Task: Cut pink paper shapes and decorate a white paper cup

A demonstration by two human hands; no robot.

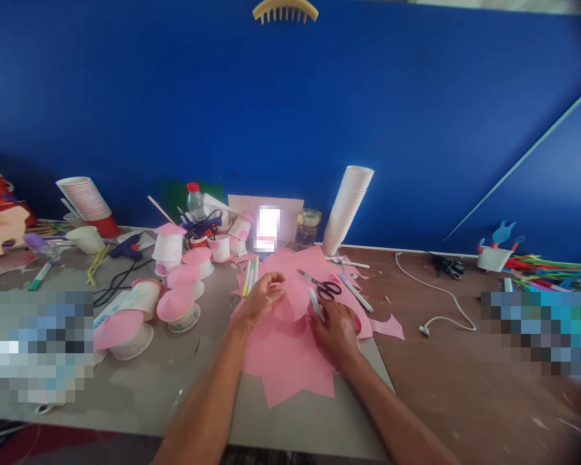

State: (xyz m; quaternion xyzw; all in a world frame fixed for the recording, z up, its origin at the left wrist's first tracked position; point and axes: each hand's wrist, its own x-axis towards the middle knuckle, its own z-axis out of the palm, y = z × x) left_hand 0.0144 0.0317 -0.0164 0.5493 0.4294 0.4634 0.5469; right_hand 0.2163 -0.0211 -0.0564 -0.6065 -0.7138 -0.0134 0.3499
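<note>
A round piece of pink paper [291, 302] is pinched at its left edge by my left hand [263, 298], its fingers curled. My right hand [337, 326] is closed around a small whitish, tube-like object [315, 302] close to the circle's right edge; its exact kind is unclear. Both hands are above large jagged sheets of pink paper [290, 361] spread on the table. Dark-handled scissors [325, 286] lie just beyond my right hand. Capped markers [250, 276] rest past my left hand, and another marker [356, 294] lies to the right.
Pink-topped paper cups [179, 310] stand in a group at left, near a glue gun [128, 247]. A tall stack of white cups [347, 210] leans by a glass jar [308, 229]. At right lie a white cable [450, 297] and a white tub [494, 258].
</note>
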